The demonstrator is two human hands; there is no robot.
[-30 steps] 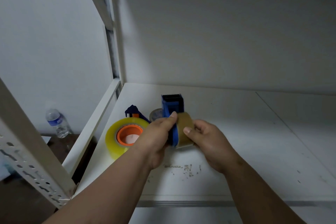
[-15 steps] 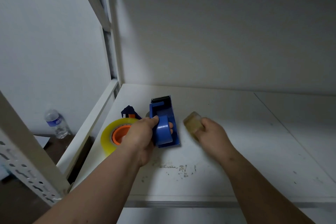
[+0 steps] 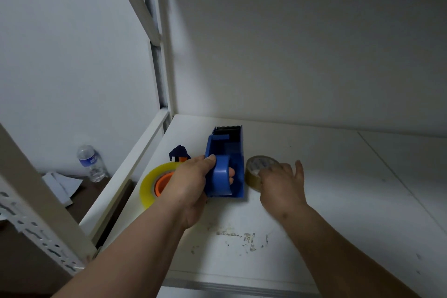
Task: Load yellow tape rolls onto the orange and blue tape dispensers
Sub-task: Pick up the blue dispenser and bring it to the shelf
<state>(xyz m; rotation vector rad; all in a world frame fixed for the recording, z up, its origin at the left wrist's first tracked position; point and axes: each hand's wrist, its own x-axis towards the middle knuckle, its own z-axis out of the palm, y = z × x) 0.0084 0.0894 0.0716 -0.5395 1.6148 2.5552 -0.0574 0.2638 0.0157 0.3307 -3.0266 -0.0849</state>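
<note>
Head view: left hand [image 3: 191,186] gripping blue dispenser [image 3: 227,152], right hand [image 3: 283,184] loosely atop brownish tape roll [image 3: 256,169] beside it.

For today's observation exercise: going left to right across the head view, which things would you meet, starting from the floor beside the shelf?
water bottle → yellow tape roll → left hand → blue tape dispenser → small brownish tape roll → right hand

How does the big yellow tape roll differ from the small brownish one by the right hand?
The large bright yellow tape roll sits on an orange core; the small brownish tape roll sits on none. The yellow roll is untouched; the right hand rests on the brownish one. Both sit on the white shelf.
</note>
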